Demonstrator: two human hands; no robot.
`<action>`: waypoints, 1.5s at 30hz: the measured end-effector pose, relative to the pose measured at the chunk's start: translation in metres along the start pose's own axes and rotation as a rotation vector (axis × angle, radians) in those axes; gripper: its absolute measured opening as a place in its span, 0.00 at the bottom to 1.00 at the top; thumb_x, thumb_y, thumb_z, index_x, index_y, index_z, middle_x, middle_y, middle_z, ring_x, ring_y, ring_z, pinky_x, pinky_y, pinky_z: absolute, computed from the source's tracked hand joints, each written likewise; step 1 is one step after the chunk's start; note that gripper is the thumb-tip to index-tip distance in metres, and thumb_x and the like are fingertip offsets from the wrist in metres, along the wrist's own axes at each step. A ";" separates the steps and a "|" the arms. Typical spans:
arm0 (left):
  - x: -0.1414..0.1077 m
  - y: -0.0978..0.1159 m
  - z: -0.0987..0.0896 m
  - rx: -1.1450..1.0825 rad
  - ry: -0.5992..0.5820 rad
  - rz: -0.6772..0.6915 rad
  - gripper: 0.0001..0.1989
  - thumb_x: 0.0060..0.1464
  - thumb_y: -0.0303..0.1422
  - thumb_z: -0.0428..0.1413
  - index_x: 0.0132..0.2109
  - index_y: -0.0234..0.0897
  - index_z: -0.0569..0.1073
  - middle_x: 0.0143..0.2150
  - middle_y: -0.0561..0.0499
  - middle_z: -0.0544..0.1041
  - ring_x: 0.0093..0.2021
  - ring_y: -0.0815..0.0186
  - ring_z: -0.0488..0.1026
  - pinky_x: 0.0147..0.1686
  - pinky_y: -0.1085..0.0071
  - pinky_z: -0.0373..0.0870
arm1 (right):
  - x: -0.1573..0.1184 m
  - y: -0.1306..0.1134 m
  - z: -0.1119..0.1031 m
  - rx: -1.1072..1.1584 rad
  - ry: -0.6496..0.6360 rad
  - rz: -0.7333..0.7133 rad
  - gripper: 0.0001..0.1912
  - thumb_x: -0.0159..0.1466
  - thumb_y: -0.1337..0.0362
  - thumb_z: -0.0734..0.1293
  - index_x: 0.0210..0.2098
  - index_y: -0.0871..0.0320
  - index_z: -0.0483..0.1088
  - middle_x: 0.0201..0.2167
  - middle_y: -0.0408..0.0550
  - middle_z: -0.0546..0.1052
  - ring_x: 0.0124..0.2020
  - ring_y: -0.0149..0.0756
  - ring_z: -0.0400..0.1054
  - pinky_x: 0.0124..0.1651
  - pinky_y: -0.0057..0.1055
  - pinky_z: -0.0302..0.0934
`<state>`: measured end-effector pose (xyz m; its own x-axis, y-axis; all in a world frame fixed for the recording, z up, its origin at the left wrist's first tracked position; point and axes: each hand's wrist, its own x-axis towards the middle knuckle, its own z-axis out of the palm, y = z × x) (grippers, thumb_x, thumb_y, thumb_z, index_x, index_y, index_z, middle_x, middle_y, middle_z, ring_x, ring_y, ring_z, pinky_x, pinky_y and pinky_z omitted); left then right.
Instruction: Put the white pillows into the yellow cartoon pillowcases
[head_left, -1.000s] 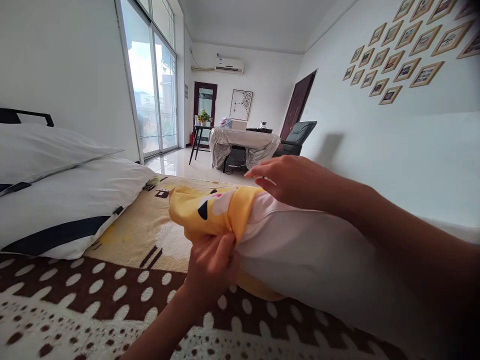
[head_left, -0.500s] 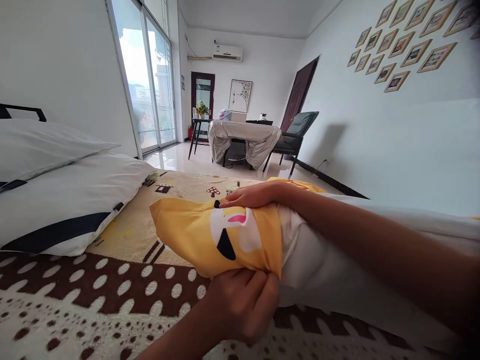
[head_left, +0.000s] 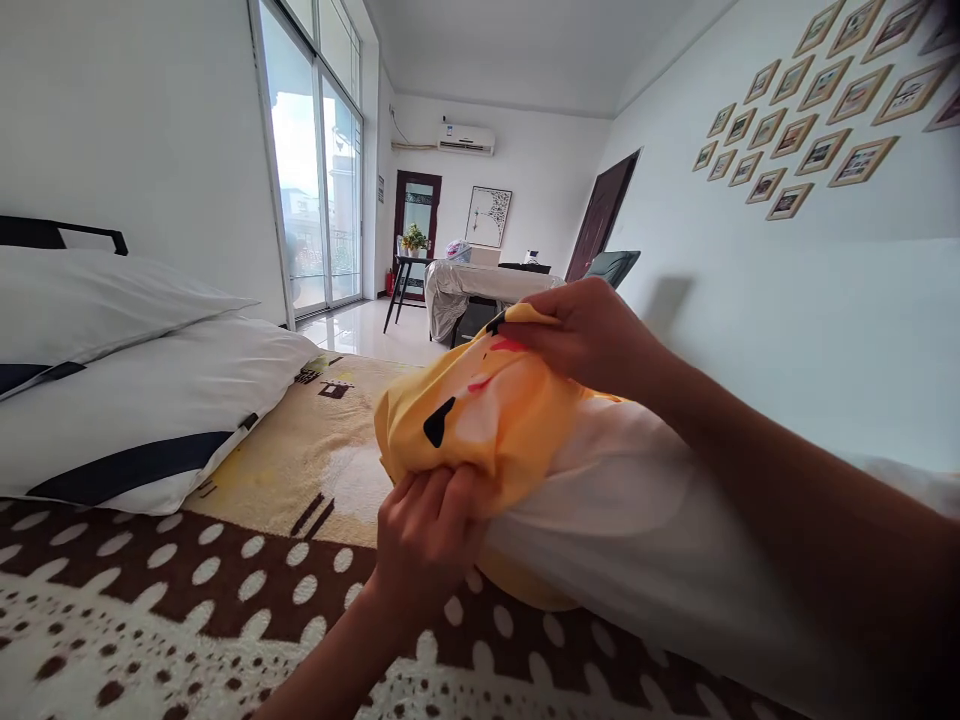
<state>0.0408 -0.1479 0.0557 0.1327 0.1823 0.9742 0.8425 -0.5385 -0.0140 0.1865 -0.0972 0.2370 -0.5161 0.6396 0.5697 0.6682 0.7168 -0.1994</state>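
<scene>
A yellow fabric cover (head_left: 420,410) with a cartoon print in black, white and pink is pulled over one end of a white, soft padded piece of bedding (head_left: 622,480). My left hand (head_left: 435,520) is closed on the cover's near side, knuckles up. At the far upper edge, my right hand (head_left: 577,330) pinches the cloth and holds it raised. The bedding stretches away to the right under my right forearm. Whether it is a pillow or a quilt I cannot tell.
White pillows with a dark band (head_left: 142,420) lie at the left on a brown and cream patterned blanket (head_left: 262,560). Beyond the bed are a covered table (head_left: 450,290), a dark chair (head_left: 613,268) and a small stand with a plant (head_left: 412,240). Glass doors (head_left: 300,180) are at the left.
My right hand has gone from lying flat on the cover to gripping and lifting its far edge. My left hand has shifted left and up, still clutching the cloth. The cover is more bunched.
</scene>
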 end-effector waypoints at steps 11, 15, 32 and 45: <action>-0.003 0.003 0.011 -0.062 -0.207 -0.089 0.12 0.49 0.19 0.44 0.40 0.35 0.63 0.27 0.48 0.71 0.27 0.62 0.70 0.24 0.69 0.64 | -0.021 -0.023 0.037 -0.208 -0.168 -0.192 0.15 0.64 0.55 0.62 0.34 0.58 0.74 0.30 0.47 0.73 0.30 0.31 0.64 0.31 0.27 0.51; -0.011 0.028 0.008 -0.053 -0.130 0.023 0.10 0.50 0.19 0.43 0.37 0.36 0.63 0.22 0.50 0.67 0.23 0.61 0.65 0.22 0.68 0.60 | -0.023 -0.028 0.054 -0.377 -0.208 -0.303 0.22 0.56 0.44 0.67 0.33 0.58 0.72 0.33 0.48 0.73 0.33 0.36 0.65 0.30 0.29 0.48; 0.009 -0.029 -0.023 -0.448 0.219 -0.437 0.05 0.54 0.25 0.52 0.35 0.38 0.71 0.27 0.55 0.68 0.28 0.72 0.66 0.30 0.75 0.62 | -0.020 0.013 0.037 0.425 0.080 -0.100 0.13 0.53 0.71 0.60 0.30 0.59 0.77 0.25 0.44 0.77 0.26 0.32 0.68 0.28 0.27 0.56; 0.024 -0.073 -0.023 -1.312 0.279 -1.362 0.21 0.33 0.39 0.69 0.37 0.34 0.77 0.36 0.50 0.79 0.38 0.64 0.75 0.36 0.74 0.73 | -0.041 -0.014 0.026 0.147 0.251 -0.390 0.09 0.60 0.69 0.61 0.36 0.59 0.72 0.21 0.41 0.68 0.22 0.27 0.58 0.25 0.26 0.54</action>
<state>-0.0293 -0.1236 0.0858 -0.3705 0.9108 0.1824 -0.5966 -0.3838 0.7048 0.1848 -0.1261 0.1958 -0.5555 0.2417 0.7956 0.3588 0.9328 -0.0328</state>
